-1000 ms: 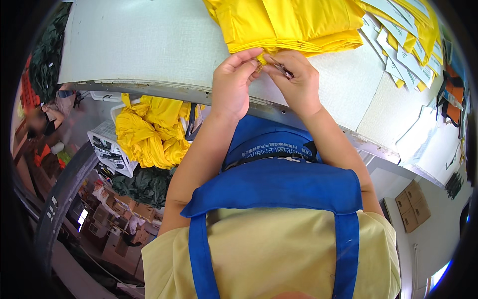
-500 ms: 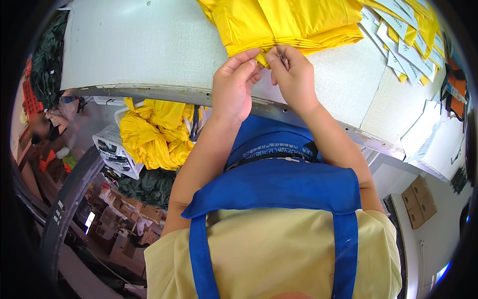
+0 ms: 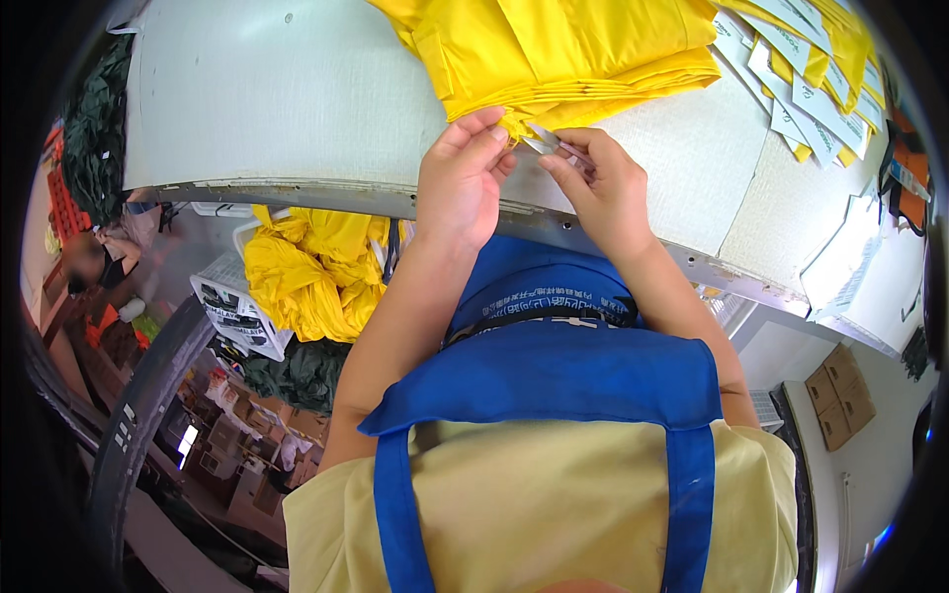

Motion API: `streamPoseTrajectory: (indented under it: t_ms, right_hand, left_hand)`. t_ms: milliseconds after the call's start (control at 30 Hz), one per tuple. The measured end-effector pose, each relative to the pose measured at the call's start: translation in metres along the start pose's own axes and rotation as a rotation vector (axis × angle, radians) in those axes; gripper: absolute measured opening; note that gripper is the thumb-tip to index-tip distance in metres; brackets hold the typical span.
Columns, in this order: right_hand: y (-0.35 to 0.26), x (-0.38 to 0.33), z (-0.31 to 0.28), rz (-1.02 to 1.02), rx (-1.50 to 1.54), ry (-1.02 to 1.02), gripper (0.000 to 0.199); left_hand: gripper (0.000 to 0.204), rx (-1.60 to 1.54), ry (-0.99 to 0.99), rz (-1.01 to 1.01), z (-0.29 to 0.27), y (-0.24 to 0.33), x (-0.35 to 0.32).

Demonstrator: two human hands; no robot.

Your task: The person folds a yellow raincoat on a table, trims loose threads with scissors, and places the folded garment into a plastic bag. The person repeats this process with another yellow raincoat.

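A folded stack of yellow fabric [image 3: 563,49] lies at the table's near edge, its layered folds toward me. My left hand [image 3: 460,188] pinches a small gathered bit of the yellow fabric that hangs at the stack's near left corner. In my right hand [image 3: 611,193] is a small pair of thread snips [image 3: 546,140]. Its silver blades are parted and point left at the pinched bit, very close to my left fingertips. Whether the blades touch the fabric I cannot tell.
White cards with yellow pieces [image 3: 791,99] lie heaped at the table's far right. Below the metal table edge [image 3: 346,198], a white basket [image 3: 237,306] holds crumpled yellow fabric [image 3: 316,277]. Dark green fabric [image 3: 99,128] hangs at the left. A person [image 3: 99,262] is beyond it.
My right hand has drawn back to the right and toward me, and the snips' blades now show. My left hand keeps its pinch. The fabric stack has shifted slightly left.
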State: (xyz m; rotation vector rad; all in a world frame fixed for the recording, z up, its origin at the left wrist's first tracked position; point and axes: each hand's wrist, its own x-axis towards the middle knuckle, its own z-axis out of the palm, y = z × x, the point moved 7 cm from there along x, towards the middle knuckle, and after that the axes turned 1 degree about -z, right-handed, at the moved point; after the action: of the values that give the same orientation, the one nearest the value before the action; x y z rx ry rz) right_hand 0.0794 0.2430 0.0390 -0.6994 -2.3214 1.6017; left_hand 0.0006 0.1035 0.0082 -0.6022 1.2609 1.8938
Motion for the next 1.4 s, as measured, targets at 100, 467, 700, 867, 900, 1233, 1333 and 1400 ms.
streamPoseTrajectory:
  t_ms: [100,467,700,867,900,1233,1333,1400]
  right_hand:
    - [-0.003,0.007,0.003,0.021,0.008,-0.044,0.028]
    - [0.004,0.008,0.007,0.076,0.077,-0.041,0.024]
    - [0.010,0.005,0.008,0.098,0.097,-0.027,0.022]
    - [0.030,-0.003,0.003,0.119,0.297,0.118,0.025]
    - [0.030,-0.004,0.000,0.102,0.311,0.139,0.026]
    - [0.028,-0.016,-0.049,0.026,0.073,0.072,0.030]
    - [0.048,-0.016,-0.088,0.006,-0.043,0.191,0.029]
    - [0.063,-0.016,-0.115,0.058,-0.164,0.262,0.028]
  left_hand:
    - [0.019,0.029,-0.009,0.039,0.000,0.000,0.000]
    - [0.019,0.017,-0.050,0.041,0.001,0.000,0.001]
    - [0.018,0.035,-0.047,0.045,0.001,0.001,0.001]
    - [0.015,0.078,-0.036,0.120,0.010,0.003,-0.004]
    - [0.016,0.111,-0.034,0.168,0.014,0.004,-0.007]
    - [0.008,1.081,-0.062,0.781,0.021,0.036,-0.026]
    - [0.007,1.125,-0.051,0.855,0.016,0.046,-0.039]
    - [0.007,0.886,-0.019,0.588,0.002,0.045,-0.038]
